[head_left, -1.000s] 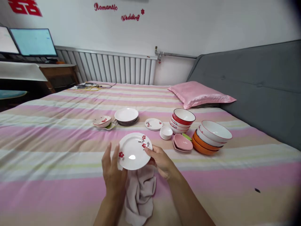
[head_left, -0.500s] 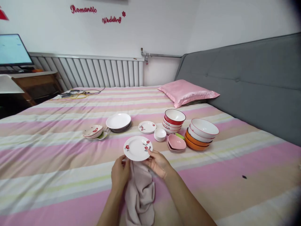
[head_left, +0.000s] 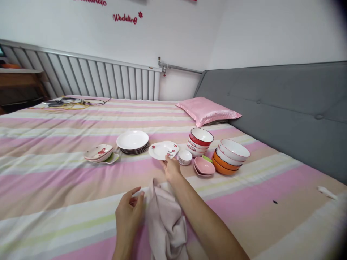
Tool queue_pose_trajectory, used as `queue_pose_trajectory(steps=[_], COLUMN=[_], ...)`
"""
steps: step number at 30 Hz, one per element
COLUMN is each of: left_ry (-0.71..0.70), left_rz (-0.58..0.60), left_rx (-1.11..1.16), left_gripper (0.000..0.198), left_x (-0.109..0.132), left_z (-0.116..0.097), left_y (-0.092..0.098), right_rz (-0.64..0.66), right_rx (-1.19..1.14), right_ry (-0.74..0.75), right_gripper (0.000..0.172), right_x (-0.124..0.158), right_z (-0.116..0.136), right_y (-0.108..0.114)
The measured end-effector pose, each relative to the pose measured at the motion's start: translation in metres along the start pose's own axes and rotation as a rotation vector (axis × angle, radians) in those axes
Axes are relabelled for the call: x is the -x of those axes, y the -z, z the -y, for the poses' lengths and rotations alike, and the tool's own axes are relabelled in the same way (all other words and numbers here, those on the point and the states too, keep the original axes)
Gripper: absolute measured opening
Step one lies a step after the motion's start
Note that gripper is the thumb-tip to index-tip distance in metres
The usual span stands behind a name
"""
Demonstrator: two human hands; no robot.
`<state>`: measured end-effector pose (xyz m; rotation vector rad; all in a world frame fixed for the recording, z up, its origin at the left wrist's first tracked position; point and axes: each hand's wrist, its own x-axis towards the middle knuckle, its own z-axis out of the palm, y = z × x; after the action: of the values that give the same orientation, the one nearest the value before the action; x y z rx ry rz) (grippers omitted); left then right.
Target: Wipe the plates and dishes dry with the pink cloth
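Outward from the person has gone the flowered white plate, carried forward by the right hand, while the left hand has come away from it and dropped back nearer the body.

Farthest left, ahead of the left hand and off to its left, shallow dishes with a red motif sit nested, with a green-and-white dish showing beneath them. Well beyond, black and yellow cables lie loosely coiled. The left hand itself is empty, its fingers half curled and the thumb apart from them. Straight ahead of it stands a stack of white plates.

Just right of that hand, a crumpled pale pinkish cloth lies on the striped sheet, reaching toward the right forearm. The right hand grips the flowered plate by its near edge, thumb on top; whether the plate rests on anything below, I can't tell.

Just right of its fingers are small stacked white dishes; beyond those rise red-and-white bowls. To the hand's right come two nested pink dishes, then a stack of white bowls over orange bowls.
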<state>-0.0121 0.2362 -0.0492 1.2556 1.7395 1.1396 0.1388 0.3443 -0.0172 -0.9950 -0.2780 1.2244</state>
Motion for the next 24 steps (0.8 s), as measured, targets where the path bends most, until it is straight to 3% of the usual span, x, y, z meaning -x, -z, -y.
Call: queue_pose_trajectory(steps=[4,9,24], left_ry=[0.037,0.030,0.020], left_rz=[-0.012,-0.015,0.000], left_rx=[0.025,0.024,0.000], left_gripper=[0.058,0.056,0.053], left_x=[0.002,0.005,0.005], left_z=[-0.007,-0.009,-0.002], left_y=[0.006,0.011,0.012], right_rz=[-0.128,-0.219,-0.250], right_rx=[0.050,0.129,0.173], right_ry=[0.102,0.209,0.280], right_gripper=[0.041,0.036,0.035], right_x=[-0.037,-0.066,-0.087], right_z=[-0.004,-0.011,-0.027], right_y=[-0.017,-0.020,-0.005])
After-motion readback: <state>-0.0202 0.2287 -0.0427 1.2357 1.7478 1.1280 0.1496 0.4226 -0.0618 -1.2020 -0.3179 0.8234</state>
